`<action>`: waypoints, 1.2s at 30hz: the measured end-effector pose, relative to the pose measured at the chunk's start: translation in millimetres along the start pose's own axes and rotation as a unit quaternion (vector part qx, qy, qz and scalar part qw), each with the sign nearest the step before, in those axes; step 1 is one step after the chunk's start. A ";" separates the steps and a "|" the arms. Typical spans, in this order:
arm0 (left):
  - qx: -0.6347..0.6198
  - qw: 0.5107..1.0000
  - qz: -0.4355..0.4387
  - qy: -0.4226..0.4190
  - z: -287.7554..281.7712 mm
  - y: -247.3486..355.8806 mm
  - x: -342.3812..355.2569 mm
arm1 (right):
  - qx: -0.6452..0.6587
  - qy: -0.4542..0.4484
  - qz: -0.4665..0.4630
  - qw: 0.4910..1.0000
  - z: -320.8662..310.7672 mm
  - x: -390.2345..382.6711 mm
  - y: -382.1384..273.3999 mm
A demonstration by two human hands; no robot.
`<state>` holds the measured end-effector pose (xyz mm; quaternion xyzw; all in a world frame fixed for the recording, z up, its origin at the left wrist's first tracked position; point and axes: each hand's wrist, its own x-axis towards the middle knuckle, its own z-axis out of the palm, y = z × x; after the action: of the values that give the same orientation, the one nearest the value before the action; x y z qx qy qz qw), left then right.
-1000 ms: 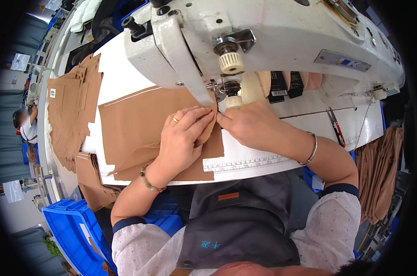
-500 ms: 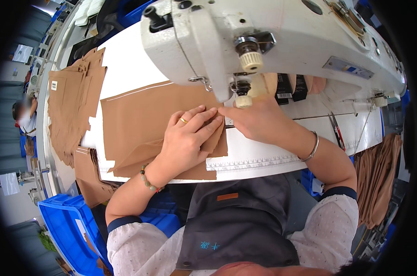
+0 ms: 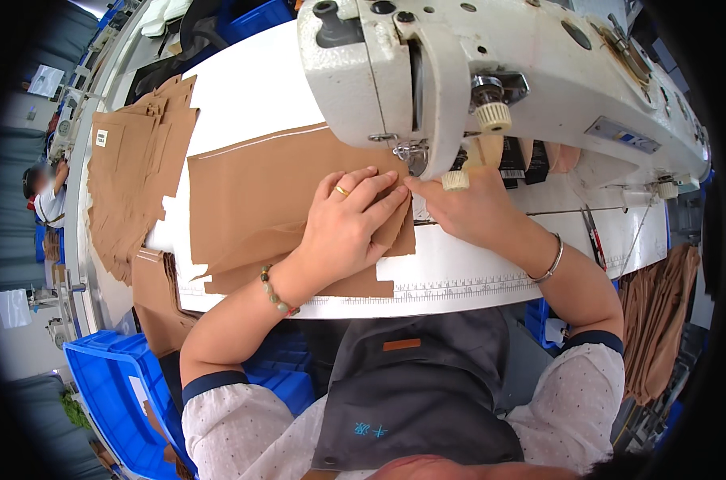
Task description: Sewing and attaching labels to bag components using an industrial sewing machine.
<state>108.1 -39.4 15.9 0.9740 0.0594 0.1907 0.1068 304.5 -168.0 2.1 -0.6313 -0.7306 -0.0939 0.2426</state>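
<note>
A flat piece of brown fabric (image 3: 259,180) with a white line along its far edge lies under the head of a white sewing machine (image 3: 363,80). My left hand (image 3: 348,220) rests on its right part, fingers stretched out over the cloth, a ring on one finger. Close to those fingertips, my right hand (image 3: 475,206) has its index fingertip at the fabric's right edge, beside the presser foot (image 3: 413,156). The right hand's other fingers are curled and partly hidden behind the machine's dial. Under my left hand the cloth is folded in layers.
Cut brown pieces (image 3: 135,168) are stacked at the left of the white table (image 3: 243,76). Black-and-red thread snips (image 3: 593,236) lie at the right. A blue crate (image 3: 111,384) stands lower left; brown cloth (image 3: 659,328) hangs lower right. Another person (image 3: 49,196) sits far left.
The whole view has shifted slightly, so machine and table appear further right. Both hands keep nearly the same places on the fabric.
</note>
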 end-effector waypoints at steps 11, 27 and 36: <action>0.016 0.999 0.014 0.040 2.8 -14.9 14.9 | -0.044 -0.009 -0.010 0.999 -2.0 -0.2 1.7; 0.087 0.993 0.071 0.032 -19.8 9.5 -10.4 | 0.016 -0.022 -0.008 1.000 -11.6 3.8 -0.4; 0.042 0.994 0.087 0.053 -17.5 10.5 -5.1 | 0.050 -0.032 -0.057 0.997 -12.8 0.4 -0.4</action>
<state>97.4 -47.2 32.3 0.9675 -0.0123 0.2483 0.0452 307.1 -173.3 13.4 -0.5786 -0.7763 -0.0502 0.2450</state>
